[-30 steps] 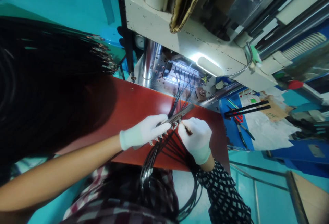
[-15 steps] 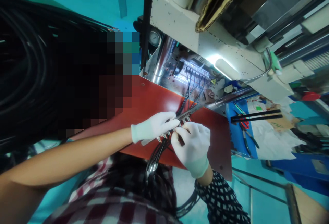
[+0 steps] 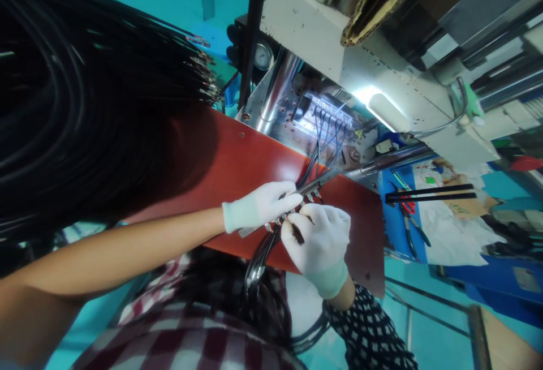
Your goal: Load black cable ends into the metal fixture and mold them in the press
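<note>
My left hand, in a white glove, is closed on a narrow metal bar that lies slantwise over the red-brown board. Small metal cable ends sit in a row along the bar's near side. My right hand, also gloved and with dark stains at the fingers, is pinched against this row; its fingertips hide what they grip, seemingly one of the cable ends. Black cables hang from the row over the board's front edge into my lap.
A lit press stands ahead, with cables running out of its clear mould block. A large bundle of black cables lies on the left. Pliers and two black bars rest on the blue surface at right.
The view has shifted slightly, so the press and board sit a little further right. Both hands stay at the bar, with only small finger movement of my right hand.
</note>
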`<state>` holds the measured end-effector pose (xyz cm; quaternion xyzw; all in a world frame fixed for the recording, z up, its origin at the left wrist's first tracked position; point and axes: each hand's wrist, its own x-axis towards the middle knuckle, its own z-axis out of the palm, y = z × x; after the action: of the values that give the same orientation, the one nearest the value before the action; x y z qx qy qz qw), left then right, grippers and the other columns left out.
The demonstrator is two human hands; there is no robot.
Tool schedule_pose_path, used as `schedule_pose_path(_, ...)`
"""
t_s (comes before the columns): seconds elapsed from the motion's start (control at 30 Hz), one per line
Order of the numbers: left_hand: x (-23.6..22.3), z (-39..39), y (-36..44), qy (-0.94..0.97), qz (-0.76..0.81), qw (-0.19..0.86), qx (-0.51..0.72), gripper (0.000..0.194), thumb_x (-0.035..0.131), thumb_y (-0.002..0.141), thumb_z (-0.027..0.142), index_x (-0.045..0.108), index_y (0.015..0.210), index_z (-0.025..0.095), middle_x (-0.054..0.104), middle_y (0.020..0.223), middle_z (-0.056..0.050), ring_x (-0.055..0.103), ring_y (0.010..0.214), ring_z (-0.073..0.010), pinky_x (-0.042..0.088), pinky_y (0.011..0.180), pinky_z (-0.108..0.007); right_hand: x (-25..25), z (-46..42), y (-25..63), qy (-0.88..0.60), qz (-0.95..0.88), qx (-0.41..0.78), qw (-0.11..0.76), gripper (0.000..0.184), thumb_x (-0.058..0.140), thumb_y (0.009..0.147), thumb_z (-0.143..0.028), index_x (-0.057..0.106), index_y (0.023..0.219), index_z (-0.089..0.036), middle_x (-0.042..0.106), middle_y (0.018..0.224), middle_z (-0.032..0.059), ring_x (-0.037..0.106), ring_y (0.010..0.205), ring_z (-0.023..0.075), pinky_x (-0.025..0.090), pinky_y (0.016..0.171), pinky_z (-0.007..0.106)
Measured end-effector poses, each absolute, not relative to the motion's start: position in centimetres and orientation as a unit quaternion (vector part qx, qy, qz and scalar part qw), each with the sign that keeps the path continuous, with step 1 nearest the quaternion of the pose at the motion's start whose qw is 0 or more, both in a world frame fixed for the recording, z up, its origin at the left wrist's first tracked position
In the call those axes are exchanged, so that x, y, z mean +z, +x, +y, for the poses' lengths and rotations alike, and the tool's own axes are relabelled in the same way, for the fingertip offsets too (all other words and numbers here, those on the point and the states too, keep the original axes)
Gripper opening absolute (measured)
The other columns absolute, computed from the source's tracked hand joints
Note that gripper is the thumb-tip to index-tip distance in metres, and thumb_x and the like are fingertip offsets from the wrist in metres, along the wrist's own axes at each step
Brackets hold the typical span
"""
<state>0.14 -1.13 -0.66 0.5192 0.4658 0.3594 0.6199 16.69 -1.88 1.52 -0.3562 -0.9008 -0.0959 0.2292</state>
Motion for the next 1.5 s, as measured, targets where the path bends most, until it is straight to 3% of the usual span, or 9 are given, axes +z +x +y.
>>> schedule_pose_path(0.17, -0.6, -1.2, 0.1, 0.509, 0.466, 0.627, 0.363, 0.032, 0.05, 0.091, 0.047, 0.044, 0.076, 0.019, 0.046, 0.069, 0.004, 0.053, 0.058, -0.0106, 0.047, 0.043, -0.019, 1.6, -1.9, 16.7, -0.35, -0.902, -0.098, 0.233, 0.009, 0.069, 0.079, -0.018, 0.066, 0.072, -0.023, 0.064, 0.073, -0.0009, 0.055, 0.072, 0.0167, 0.034, 0.076, 0.039)
schedule_pose_path(0.33, -1.1, -1.1, 0.1, 0.512, 0.457, 0.626, 0.371, 0.033, 0.049, 0.091, 0.048, 0.045, 0.076, 0.018, 0.049, 0.068, 0.003, 0.053, 0.056, -0.0102, 0.045, 0.044, -0.019, 2.1, -2.8, 17.1, -0.348, -0.904, -0.08, 0.236, 0.008, 0.074, 0.082, -0.028, 0.07, 0.089, -0.025, 0.069, 0.082, -0.0008, 0.058, 0.079, 0.0182, 0.036, 0.08, 0.04)
schedule_pose_path(0.57, -1.2, -1.1, 0.2, 0.508, 0.462, 0.621, 0.379, 0.035, 0.048, 0.091, 0.049, 0.042, 0.074, 0.019, 0.044, 0.066, 0.004, 0.048, 0.055, -0.0098, 0.043, 0.043, -0.019, 1.6, -3.2, 16.4, -0.346, -0.905, -0.077, 0.234, 0.004, 0.071, 0.082, -0.021, 0.068, 0.082, -0.024, 0.068, 0.08, -0.0008, 0.058, 0.078, 0.0179, 0.036, 0.08, 0.04)
schedule_pose_path(0.73, -1.1, -1.0, 0.2, 0.538, 0.462, 0.585, 0.394, 0.033, 0.049, 0.091, 0.044, 0.045, 0.071, 0.018, 0.047, 0.066, 0.003, 0.046, 0.06, -0.0103, 0.038, 0.051, -0.021, 1.5, -4.0, 16.3, -0.341, -0.914, -0.055, 0.213, 0.007, 0.07, 0.084, -0.029, 0.07, 0.089, -0.024, 0.068, 0.083, -0.0007, 0.057, 0.079, 0.018, 0.035, 0.081, 0.042)
schedule_pose_path(1.03, -1.1, -1.1, 0.4, 0.549, 0.486, 0.555, 0.393, 0.034, 0.046, 0.094, 0.04, 0.039, 0.069, 0.019, 0.041, 0.066, 0.005, 0.04, 0.063, -0.0104, 0.033, 0.057, -0.024, 0.3, -4.2, 15.0, -0.355, -0.906, -0.029, 0.229, 0.011, 0.067, 0.08, -0.016, 0.064, 0.072, -0.022, 0.065, 0.072, -0.0012, 0.053, 0.072, 0.0164, 0.036, 0.078, 0.04)
schedule_pose_path(1.2, -1.1, -1.3, 0.4, 0.549, 0.491, 0.558, 0.382, 0.035, 0.046, 0.094, 0.044, 0.04, 0.07, 0.019, 0.038, 0.064, 0.005, 0.038, 0.059, -0.0101, 0.033, 0.052, -0.023, 0.9, -4.1, 16.4, -0.356, -0.905, -0.017, 0.233, 0.004, 0.072, 0.083, -0.025, 0.068, 0.086, -0.024, 0.069, 0.085, -0.0015, 0.058, 0.08, 0.0162, 0.037, 0.084, 0.04)
schedule_pose_path(1.33, -0.9, -1.5, 0.3, 0.503, 0.482, 0.625, 0.352, 0.035, 0.047, 0.093, 0.05, 0.041, 0.077, 0.02, 0.043, 0.066, 0.005, 0.044, 0.053, -0.0097, 0.036, 0.042, -0.02, 2.0, -2.5, 18.6, -0.412, -0.869, -0.065, 0.266, 0.01, 0.076, 0.08, -0.029, 0.07, 0.088, -0.026, 0.071, 0.092, 0.0004, 0.061, 0.088, 0.0198, 0.038, 0.086, 0.04)
schedule_pose_path(1.5, -0.8, -1.5, 0.4, 0.511, 0.491, 0.612, 0.351, 0.038, 0.045, 0.094, 0.054, 0.041, 0.077, 0.02, 0.043, 0.064, 0.006, 0.047, 0.054, -0.0099, 0.04, 0.044, -0.019, 2.0, -0.8, 19.2, -0.427, -0.854, -0.127, 0.27, 0.007, 0.075, 0.081, -0.027, 0.072, 0.088, -0.026, 0.072, 0.093, 0.0013, 0.062, 0.09, 0.022, 0.038, 0.087, 0.042)
